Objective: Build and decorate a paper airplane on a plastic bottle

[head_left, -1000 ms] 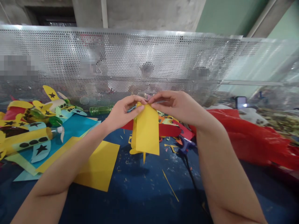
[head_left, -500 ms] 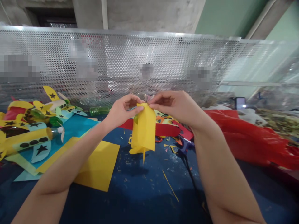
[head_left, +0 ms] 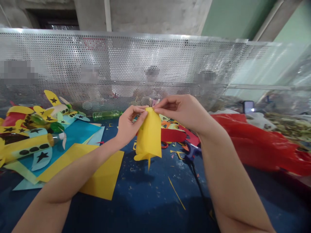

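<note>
A folded piece of yellow paper (head_left: pixel 149 136) hangs upright above the blue table, with a rounded flap and a pointed tab at its lower end. My left hand (head_left: pixel 131 123) pinches its upper left edge between thumb and fingers. At the upper right corner, my right hand (head_left: pixel 176 108) closes its thumb and fingertips on the same paper. Whatever lies behind the paper is mostly hidden. Beyond it on the table are a red paper strip (head_left: pixel 173 135) and the red handle of what looks like scissors (head_left: pixel 164 145).
Flat yellow sheets (head_left: pixel 104 171) lie on the left beside bottle airplanes (head_left: pixel 29 146) covered in paper. A green bottle (head_left: pixel 107 115) lies behind. On the right are a purple tool with a black cord (head_left: pixel 191 151) and red plastic sheeting (head_left: pixel 255 142). A perforated metal screen (head_left: pixel 136 58) stands at the back.
My left hand has shifted slightly down and right along the paper's edge, its wrist lower. The right hand stays nearly in place, and the paper has turned slightly.
</note>
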Tool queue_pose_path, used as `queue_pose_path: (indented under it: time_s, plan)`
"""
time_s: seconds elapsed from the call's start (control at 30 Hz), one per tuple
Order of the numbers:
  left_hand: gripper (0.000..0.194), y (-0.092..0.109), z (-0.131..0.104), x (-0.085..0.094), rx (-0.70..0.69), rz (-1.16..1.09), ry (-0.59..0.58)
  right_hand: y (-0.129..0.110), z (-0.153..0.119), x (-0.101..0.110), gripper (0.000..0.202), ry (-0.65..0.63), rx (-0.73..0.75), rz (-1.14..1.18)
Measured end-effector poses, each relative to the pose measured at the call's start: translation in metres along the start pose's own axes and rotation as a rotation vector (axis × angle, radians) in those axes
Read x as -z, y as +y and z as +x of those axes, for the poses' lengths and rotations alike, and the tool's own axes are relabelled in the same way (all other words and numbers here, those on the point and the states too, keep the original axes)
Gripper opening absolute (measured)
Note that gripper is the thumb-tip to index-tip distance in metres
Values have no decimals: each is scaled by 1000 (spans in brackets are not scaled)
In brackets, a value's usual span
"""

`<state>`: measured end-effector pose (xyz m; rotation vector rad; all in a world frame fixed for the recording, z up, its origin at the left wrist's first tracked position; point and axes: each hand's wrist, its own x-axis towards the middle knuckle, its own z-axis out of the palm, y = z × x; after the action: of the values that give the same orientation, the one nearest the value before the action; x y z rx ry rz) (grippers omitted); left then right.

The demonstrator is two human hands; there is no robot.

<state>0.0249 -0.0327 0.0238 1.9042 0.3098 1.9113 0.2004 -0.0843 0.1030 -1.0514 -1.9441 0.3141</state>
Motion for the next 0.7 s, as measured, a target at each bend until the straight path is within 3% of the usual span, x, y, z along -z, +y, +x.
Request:
queue_pose_path:
  time_s: [0.43, 0.7]
  plan:
    - [8, -4, -6, -4, -38, 57, 26, -9, -4, 3, 23, -27, 2, -30]
    - [15, 4, -1, -2, 14, 29, 19, -13, -6, -1, 12, -16, 100, -232]
